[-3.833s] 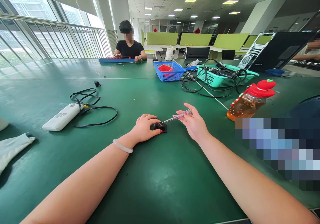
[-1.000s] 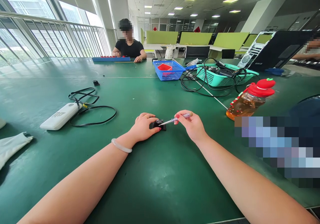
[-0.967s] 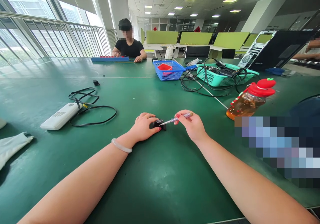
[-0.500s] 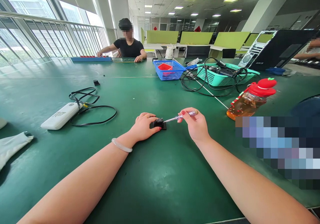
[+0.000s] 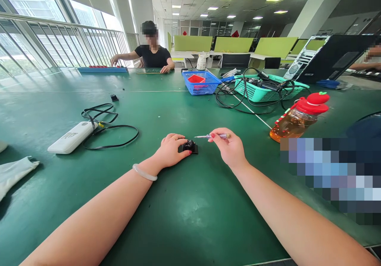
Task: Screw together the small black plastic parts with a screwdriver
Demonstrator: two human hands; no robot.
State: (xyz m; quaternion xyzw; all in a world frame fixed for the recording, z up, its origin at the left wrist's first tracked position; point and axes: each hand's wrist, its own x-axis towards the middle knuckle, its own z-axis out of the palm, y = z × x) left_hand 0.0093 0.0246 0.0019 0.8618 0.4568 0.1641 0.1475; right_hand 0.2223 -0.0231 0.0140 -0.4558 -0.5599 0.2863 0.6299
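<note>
A small black part with a flat square base [image 5: 190,146] sits on the green table [image 5: 190,206]. My left hand [image 5: 172,150] grips it from the left between thumb and fingers. Its exact kind is too small to make out. In my right hand [image 5: 230,147] is a slim screwdriver [image 5: 217,136] with a clear handle, pinched by thumb and fingers. The shaft points left and lies nearly level. Its tip is just above and right of the black part, apart from it.
Left of my hands lie a white power bank [image 5: 73,138] and a looped black cable [image 5: 122,127]. A tilted drink bottle [image 5: 293,119] stands right. Farther back are a blue basket [image 5: 202,87] and a cable-filled green basket [image 5: 258,95]. A person [image 5: 153,54] sits across beside a blue tray [image 5: 102,70].
The screwdriver has lifted off the black part and swung closer to level. My left hand keeps its place. The blue tray across the table has shifted left with the person's hand.
</note>
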